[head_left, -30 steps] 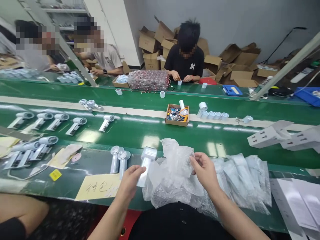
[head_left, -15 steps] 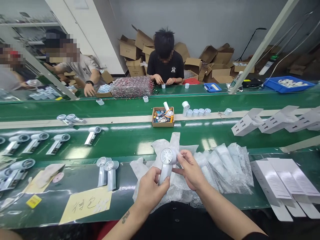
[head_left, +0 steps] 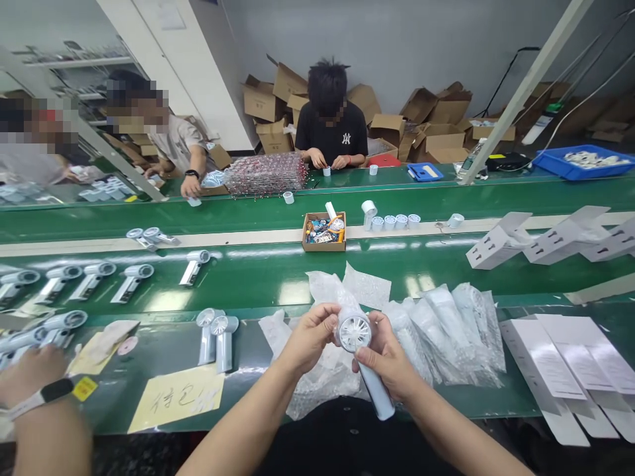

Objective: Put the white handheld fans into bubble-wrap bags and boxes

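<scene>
A pale blue handheld fan is held between my two hands, its round grille facing up toward me and its handle slanting down to the right. My left hand is closed with its fingertips at the left rim of the fan head. Around the neck and the right side of the head, my right hand is wrapped, thumb on the front. Under and behind them lie clear bubble bags. Bagged fans are piled to the right. Two bare fans rest on the left.
White boxes lie at the right. A small carton of parts sits ahead, and a row of fans lies on the green belt. A co-worker's arm reaches in at left; other people work across the line.
The fan has swung so its handle points down to the right. My left hand has moved from the handle to the head; my right hand now wraps the neck. A co-worker's arm has entered at left.
</scene>
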Demonstrator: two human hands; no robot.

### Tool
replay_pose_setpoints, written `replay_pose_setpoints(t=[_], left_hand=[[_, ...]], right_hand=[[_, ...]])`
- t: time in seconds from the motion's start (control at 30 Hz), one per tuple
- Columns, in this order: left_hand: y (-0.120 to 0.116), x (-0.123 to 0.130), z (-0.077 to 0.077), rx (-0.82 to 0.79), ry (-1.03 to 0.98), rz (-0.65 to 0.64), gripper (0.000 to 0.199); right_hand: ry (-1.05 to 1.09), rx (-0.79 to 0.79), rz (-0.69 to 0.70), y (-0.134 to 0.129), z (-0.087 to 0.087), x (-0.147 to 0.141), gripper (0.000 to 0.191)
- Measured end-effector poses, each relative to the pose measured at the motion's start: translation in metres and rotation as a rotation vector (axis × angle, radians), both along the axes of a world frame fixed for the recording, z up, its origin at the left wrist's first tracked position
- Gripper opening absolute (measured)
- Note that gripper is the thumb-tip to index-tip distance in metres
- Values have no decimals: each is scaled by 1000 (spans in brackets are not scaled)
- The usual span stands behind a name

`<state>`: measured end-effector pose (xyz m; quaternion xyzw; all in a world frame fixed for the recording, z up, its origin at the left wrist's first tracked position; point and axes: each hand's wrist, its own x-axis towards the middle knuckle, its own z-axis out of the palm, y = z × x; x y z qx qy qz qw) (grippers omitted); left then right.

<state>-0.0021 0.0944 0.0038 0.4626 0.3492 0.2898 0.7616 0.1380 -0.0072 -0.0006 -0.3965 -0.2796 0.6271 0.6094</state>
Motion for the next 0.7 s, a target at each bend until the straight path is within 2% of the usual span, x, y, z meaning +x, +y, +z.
replay_pose_setpoints(t=[0.03, 0.1, 0.2, 0.4, 0.47, 0.53, 0.6, 0.67, 0.7], left_hand=[[0, 2, -2, 7, 6, 16, 41], [-4, 4, -4, 118, 31, 41, 35], [-12, 5, -5, 251, 21, 13, 30], [-11, 16, -26, 65, 2, 127, 22], [-11, 19, -26, 121, 106, 130, 17], [-14, 19, -20, 359, 231, 141, 13], [-20, 17, -12, 724, 289, 129, 11], [-26, 14, -7, 1054, 284, 52, 13], [-28, 12, -7, 1158, 274, 6, 14]], right_hand=[[-21, -8, -11, -2, -1, 1, 55], [-79, -25, -35, -5, -3, 4, 55], [-141, -45, -78, -8, -8, 8, 55], [-173, -115, -114, -14, -14, 17, 50], [-201, -157, -119, -17, -15, 18, 50], [-206, -218, -137, -18, -15, 15, 51], [-145, -271, -147, -19, -12, 11, 50], [-49, -288, -165, -19, -9, 6, 51], [-2, -293, -180, -19, -8, 4, 51]])
